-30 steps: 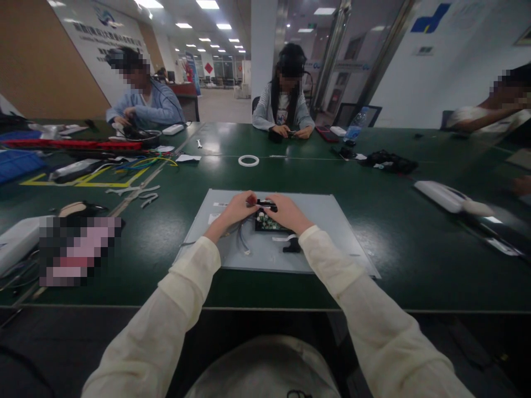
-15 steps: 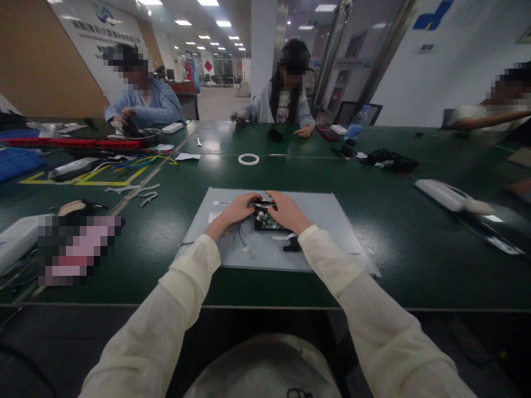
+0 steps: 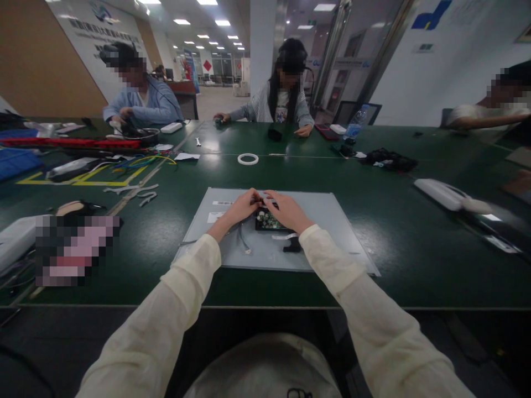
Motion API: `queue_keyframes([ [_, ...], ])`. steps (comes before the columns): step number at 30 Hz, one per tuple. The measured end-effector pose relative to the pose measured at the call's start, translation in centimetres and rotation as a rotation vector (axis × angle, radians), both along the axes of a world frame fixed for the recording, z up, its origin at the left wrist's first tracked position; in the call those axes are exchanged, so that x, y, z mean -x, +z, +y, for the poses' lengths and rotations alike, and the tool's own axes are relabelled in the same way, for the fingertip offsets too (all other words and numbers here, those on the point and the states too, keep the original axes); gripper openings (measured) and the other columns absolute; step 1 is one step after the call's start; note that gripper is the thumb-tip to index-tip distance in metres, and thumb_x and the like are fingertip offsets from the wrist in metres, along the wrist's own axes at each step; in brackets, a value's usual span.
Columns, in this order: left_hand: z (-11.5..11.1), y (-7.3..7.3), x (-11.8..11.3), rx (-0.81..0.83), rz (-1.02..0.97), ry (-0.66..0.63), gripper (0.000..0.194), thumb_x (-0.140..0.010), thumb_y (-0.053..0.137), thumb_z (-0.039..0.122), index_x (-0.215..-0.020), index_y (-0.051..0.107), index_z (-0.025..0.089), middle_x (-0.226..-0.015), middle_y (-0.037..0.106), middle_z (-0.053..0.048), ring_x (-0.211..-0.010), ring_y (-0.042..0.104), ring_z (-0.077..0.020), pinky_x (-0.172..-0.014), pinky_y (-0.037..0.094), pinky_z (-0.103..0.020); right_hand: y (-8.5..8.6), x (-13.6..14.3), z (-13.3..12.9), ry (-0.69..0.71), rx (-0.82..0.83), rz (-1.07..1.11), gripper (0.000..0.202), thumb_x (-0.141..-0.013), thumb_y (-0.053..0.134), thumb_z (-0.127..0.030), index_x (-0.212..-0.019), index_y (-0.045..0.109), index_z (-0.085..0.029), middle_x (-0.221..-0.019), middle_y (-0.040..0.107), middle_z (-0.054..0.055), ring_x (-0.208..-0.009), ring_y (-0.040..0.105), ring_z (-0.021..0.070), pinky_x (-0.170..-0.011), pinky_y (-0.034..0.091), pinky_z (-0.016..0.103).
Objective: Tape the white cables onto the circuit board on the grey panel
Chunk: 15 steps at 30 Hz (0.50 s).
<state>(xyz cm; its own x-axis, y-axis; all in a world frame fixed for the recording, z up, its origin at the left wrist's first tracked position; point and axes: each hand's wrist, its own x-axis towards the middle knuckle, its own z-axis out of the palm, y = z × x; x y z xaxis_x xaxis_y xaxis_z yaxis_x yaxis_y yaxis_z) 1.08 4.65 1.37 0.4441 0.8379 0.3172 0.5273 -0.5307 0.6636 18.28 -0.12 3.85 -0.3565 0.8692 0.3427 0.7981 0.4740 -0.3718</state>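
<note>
- In the head view, the board point(image 3: 269, 220) lay on the panel point(image 3: 224, 258), a little beyond its middle.
- Our left hand point(image 3: 244, 208) and right hand point(image 3: 287, 211) were close together over the panel's far half, fingers bent at the board's far edge; we could not tell what, if anything, they gripped.
- Cables point(image 3: 243, 239) lay left of the panel's middle; our left hand snagging them could, we judged, have dragged the board askew.
- The black piece point(image 3: 291, 246) lay on the panel's near half; our right sleeve point(image 3: 327, 254), dropping, might have knocked it.
</note>
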Motion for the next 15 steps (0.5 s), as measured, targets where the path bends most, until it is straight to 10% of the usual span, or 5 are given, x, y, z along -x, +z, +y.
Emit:
queue_keyframes([
  [7, -0.1, 0.0, -0.6, 0.023, -0.092, -0.033, 0.042, -0.074, 0.037, 0.004, -0.113, 0.045, 0.016, -0.106, 0.063, -0.005, -0.1, 0.059, -0.0133, -0.09, 0.044, -0.029, -0.1, 0.0, 0.1, -0.027, 0.015, -0.072, 0.039, -0.095, 0.032, -0.03, -0.129, 0.046, -0.017, -0.11, 0.064, 0.01, -0.097, 0.06, 0.0203, -0.084, 0.041, 0.029],
  [15, -0.7, 1.8, 0.6, -0.383, 0.307, -0.034, 0.027, -0.075, 0.054, 0.016, -0.102, 0.059, 0.016, -0.104, 0.057, -0.008, -0.101, 0.051, -0.0225, -0.092, 0.04, -0.038, -0.3, -0.1, 0.2, -0.021, 0.018, -0.092, 0.038, -0.095, 0.029, -0.025, -0.128, 0.047, -0.017, -0.112, 0.063, 0.011, -0.098, 0.06, 0.0197, -0.085, 0.041, 0.029],
])
